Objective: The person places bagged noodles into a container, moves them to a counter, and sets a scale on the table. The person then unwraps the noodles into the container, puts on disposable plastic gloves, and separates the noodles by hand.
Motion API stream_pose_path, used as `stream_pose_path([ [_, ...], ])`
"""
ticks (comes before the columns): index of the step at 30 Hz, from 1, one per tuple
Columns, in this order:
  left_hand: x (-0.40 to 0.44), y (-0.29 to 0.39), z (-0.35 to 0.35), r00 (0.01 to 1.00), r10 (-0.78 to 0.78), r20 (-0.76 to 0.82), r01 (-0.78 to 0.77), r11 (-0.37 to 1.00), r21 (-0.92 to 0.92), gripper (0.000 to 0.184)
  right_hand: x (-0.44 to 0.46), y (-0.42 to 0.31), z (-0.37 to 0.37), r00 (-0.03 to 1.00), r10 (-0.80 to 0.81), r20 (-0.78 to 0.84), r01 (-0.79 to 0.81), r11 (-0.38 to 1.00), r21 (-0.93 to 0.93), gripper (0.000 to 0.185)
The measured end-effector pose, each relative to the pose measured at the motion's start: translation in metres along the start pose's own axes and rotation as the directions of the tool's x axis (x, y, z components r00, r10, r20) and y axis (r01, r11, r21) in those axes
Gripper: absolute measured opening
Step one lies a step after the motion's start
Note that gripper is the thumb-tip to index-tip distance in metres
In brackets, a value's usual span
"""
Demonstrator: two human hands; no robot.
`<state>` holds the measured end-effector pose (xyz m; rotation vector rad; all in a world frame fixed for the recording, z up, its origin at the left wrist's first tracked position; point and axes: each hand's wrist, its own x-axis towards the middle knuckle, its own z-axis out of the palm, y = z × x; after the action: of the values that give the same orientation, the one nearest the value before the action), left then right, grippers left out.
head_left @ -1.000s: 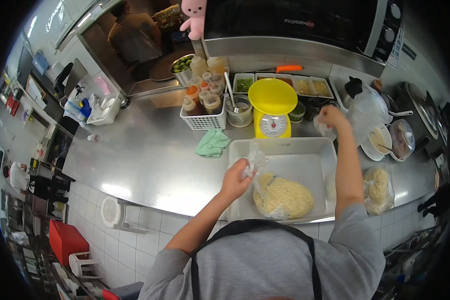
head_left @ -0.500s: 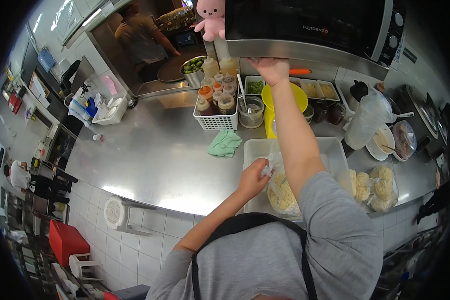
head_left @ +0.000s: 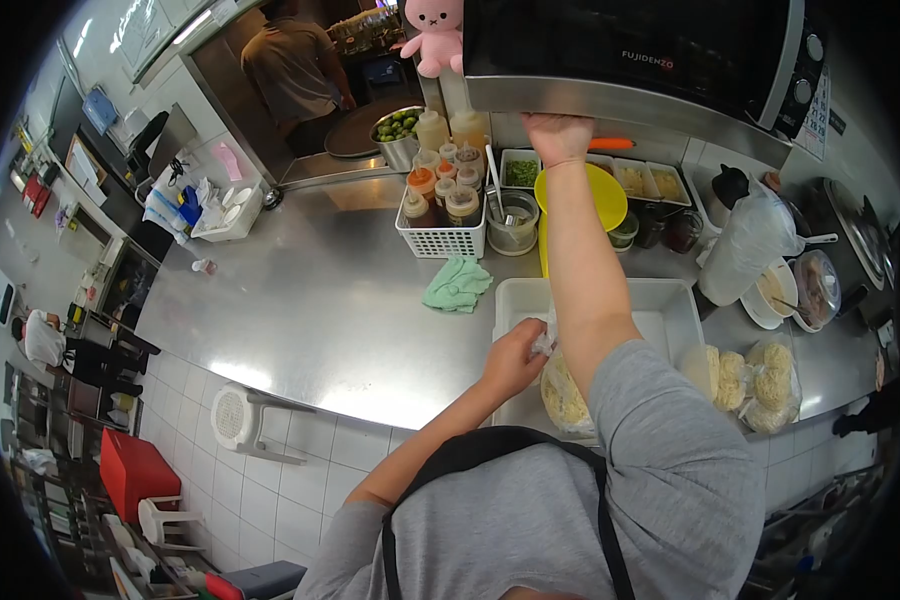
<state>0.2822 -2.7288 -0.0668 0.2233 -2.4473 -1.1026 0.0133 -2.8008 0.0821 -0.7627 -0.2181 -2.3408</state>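
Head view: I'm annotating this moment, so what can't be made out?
All in the head view:
Fingertips of the right hand: hidden by the silver metal ledge.
What the round yellow plastic bowl stands on: mostly behind the right forearm.
Right side of the pale noodles in clear plastic: behind the grey fabric sleeve.
Top of the black microwave: cut off by the upper edge.

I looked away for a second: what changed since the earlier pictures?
The right hand moved from right of the yellow scale up and left to the silver edge below the microwave; whether it holds anything is hidden. The left hand still grips clear plastic; the noodles stay in the tray.
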Motion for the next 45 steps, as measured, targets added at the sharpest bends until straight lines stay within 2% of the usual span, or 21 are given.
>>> stream_pose_path([
  [3,0.000,0.002,0.000,1.000,0.012,0.005,-0.012,1.000,0.010,0.031,-0.006,0.016,0.010,0.994,0.078,-0.074,-0.081,0.996,-0.038,0.041],
  [5,0.002,0.001,0.001,1.000,0.017,0.014,-0.017,1.000,0.015,0.031,0.000,0.025,0.001,0.935,0.333,-0.125,-0.344,0.936,-0.080,0.043],
  [9,0.000,-0.001,0.002,1.000,0.024,0.019,-0.024,0.999,0.032,0.031,0.002,0.030,0.004,0.928,0.328,-0.178,-0.339,0.940,-0.030,0.040],
  [15,0.000,0.002,0.002,0.999,-0.005,0.037,0.004,0.999,0.045,0.030,-0.003,0.029,-0.001,0.949,0.247,-0.196,-0.278,0.948,-0.152,0.047],
  [17,0.000,-0.006,0.005,0.999,0.036,0.008,-0.036,0.998,0.052,0.028,-0.008,0.027,-0.002,0.914,0.069,-0.400,-0.197,0.937,-0.289,0.045],
  [18,0.003,-0.008,0.005,0.999,0.025,-0.044,-0.024,0.999,0.021,0.027,-0.013,0.023,-0.002,0.913,0.062,-0.403,-0.193,0.937,-0.293,0.045],
  [20,0.003,-0.015,0.009,0.992,-0.078,-0.100,0.061,0.985,-0.162,0.026,-0.039,0.009,-0.009,0.843,0.155,-0.515,-0.511,0.532,-0.676,0.044],
  [21,0.006,-0.016,0.008,0.981,-0.168,-0.092,0.133,0.942,-0.307,0.028,-0.058,-0.003,-0.005,0.832,0.138,-0.538,-0.521,0.530,-0.669,0.044],
  [22,0.010,-0.017,0.008,0.960,-0.255,-0.113,0.168,0.854,-0.492,0.029,-0.080,-0.015,0.011,0.825,0.359,-0.436,-0.532,0.235,-0.814,0.042],
  [23,0.015,-0.018,0.007,0.931,-0.343,-0.124,0.184,0.734,-0.654,0.030,-0.102,-0.025,0.030,0.725,0.582,-0.369,-0.417,-0.055,-0.907,0.041],
  [25,0.024,-0.004,-0.002,0.944,-0.307,-0.119,0.131,0.680,-0.721,0.031,-0.157,-0.038,0.067,0.734,0.569,-0.371,-0.339,-0.167,-0.926,0.038],
  [27,0.029,0.007,-0.005,0.955,-0.273,-0.113,0.083,0.616,-0.784,0.032,-0.204,-0.047,0.073,0.861,0.431,-0.271,-0.091,-0.393,-0.915,0.036],
  [28,0.030,0.011,-0.002,0.959,-0.270,-0.081,0.106,0.611,-0.784,0.028,-0.220,-0.054,0.066,0.864,0.417,-0.282,-0.104,-0.400,-0.910,0.036],
  [30,0.033,0.010,0.003,0.966,-0.258,-0.029,0.136,0.601,-0.788,0.024,-0.247,-0.068,0.042,0.888,0.256,-0.381,-0.341,-0.187,-0.921,0.031],
  [31,0.033,0.003,0.005,0.981,-0.189,0.034,0.160,0.707,-0.689,0.021,-0.258,-0.075,0.039,0.890,0.238,-0.390,-0.351,-0.192,-0.917,0.031],
  [33,0.036,-0.012,0.010,0.987,-0.106,0.120,0.157,0.800,-0.579,0.019,-0.272,-0.089,0.038,0.882,-0.046,-0.470,-0.457,0.166,-0.874,0.021],
  [35,0.040,-0.022,0.017,0.988,-0.074,0.135,0.097,0.981,-0.168,0.018,-0.280,-0.104,0.047,0.873,-0.080,-0.482,-0.470,0.131,-0.873,0.016],
  [36,0.041,-0.021,0.014,0.986,-0.066,0.152,0.092,0.981,-0.172,0.018,-0.284,-0.109,0.045,0.853,-0.174,-0.492,-0.471,0.150,-0.869,0.015],
  [38,0.045,-0.018,0.009,0.992,-0.031,0.120,0.021,0.997,0.078,0.020,-0.293,-0.122,0.036,0.821,-0.274,-0.500,-0.472,0.167,-0.866,0.014],
  [42,0.049,-0.028,0.017,0.981,0.012,0.192,-0.053,0.977,0.206,0.023,-0.302,-0.129,0.018,0.793,-0.381,-0.476,-0.415,0.233,-0.879,0.013],
  [45,0.046,-0.027,0.022,0.951,0.078,0.299,-0.173,0.936,0.307,0.040,-0.301,-0.126,0.012,0.816,-0.407,-0.409,-0.347,0.221,-0.912,0.011],
])
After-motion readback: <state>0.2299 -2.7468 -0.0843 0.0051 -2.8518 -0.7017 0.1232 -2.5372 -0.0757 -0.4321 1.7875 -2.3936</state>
